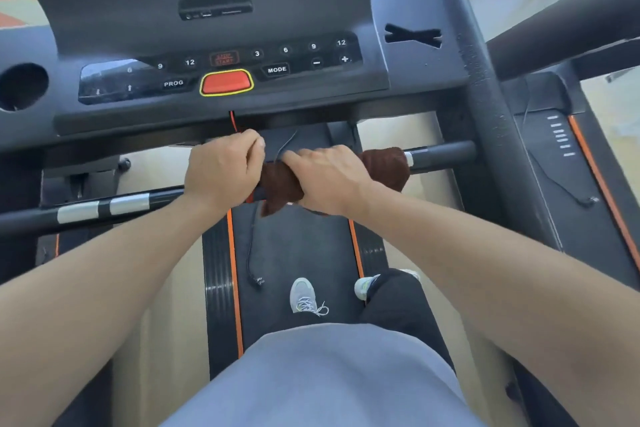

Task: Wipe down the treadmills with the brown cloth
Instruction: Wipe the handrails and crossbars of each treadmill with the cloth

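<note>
I stand on a black treadmill, facing its console (221, 80) with number buttons and a red stop button (227, 82). A black crossbar handle (440, 154) runs below the console. The brown cloth (384, 165) is wrapped around the middle of this bar. My right hand (327, 178) grips the cloth on the bar. My left hand (223, 168) is curled just left of it, at the cloth's left end near a red safety cord (232, 121); whether it holds the cord or the cloth is hidden.
Silver grip sensors (104, 208) sit on the bar's left part. A black cable (254, 253) hangs down onto the belt (298, 246), which has orange trim. My shoes (304, 295) stand on the belt. A second treadmill (561, 149) stands at the right.
</note>
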{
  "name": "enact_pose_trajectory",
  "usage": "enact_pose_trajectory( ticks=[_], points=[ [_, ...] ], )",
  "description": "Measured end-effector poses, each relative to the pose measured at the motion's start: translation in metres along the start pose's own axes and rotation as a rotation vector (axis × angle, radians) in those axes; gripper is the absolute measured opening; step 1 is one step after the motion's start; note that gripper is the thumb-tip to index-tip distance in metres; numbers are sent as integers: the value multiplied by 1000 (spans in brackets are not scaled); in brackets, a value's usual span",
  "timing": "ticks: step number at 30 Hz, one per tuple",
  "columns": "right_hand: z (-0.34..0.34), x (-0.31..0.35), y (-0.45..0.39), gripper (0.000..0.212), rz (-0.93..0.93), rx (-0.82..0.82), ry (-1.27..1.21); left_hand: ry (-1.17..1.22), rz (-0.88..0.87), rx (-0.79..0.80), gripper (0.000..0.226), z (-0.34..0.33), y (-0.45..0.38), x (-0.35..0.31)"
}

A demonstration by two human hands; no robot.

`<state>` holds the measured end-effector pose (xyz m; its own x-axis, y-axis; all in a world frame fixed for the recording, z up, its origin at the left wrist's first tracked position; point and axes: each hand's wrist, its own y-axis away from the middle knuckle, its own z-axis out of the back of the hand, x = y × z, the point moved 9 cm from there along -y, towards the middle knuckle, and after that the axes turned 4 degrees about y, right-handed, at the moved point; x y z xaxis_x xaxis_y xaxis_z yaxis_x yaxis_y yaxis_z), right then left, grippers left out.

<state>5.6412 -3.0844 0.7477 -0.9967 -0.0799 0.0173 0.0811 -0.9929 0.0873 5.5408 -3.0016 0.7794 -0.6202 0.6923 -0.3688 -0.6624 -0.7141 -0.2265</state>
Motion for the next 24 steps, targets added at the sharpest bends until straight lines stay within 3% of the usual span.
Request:
enact_pose_trajectory(
  ticks=[4,7,9,11,13,14,17,19,21,22,24],
  points=[
    [1,-107,60,31,-160,160,108,-75,-168,-4,24,-3,1,-14],
    [6,-174,105,30,-269,143,259,-52,-318,-15,20,-5,-6,-31],
    [2,-179,113,40,-309,114,309,53,-352,21,22,-6,-15,-56],
    [3,-167,117,69,-432,105,251,129,-266,123,25,-14,-29,-89],
    [8,-152,132,97,-599,43,63,138,-45,353,40,-43,-47,-109],
    [14,-142,142,101,-667,-45,-65,109,71,501,54,-61,-52,-115],
    [19,-116,185,80,-919,-390,-518,172,232,823,97,-99,-53,-151],
    [8,-105,203,68,-1077,-518,-743,291,305,945,90,-115,-46,-170],
    [-2,-103,221,65,-1224,-550,-954,344,367,941,86,-125,-40,-177],
    [-7,-103,227,67,-1285,-531,-1055,347,351,864,83,-125,-43,-176],
    [-17,-102,235,75,-1348,-463,-1211,419,231,619,56,-114,-51,-181]
  ],
)
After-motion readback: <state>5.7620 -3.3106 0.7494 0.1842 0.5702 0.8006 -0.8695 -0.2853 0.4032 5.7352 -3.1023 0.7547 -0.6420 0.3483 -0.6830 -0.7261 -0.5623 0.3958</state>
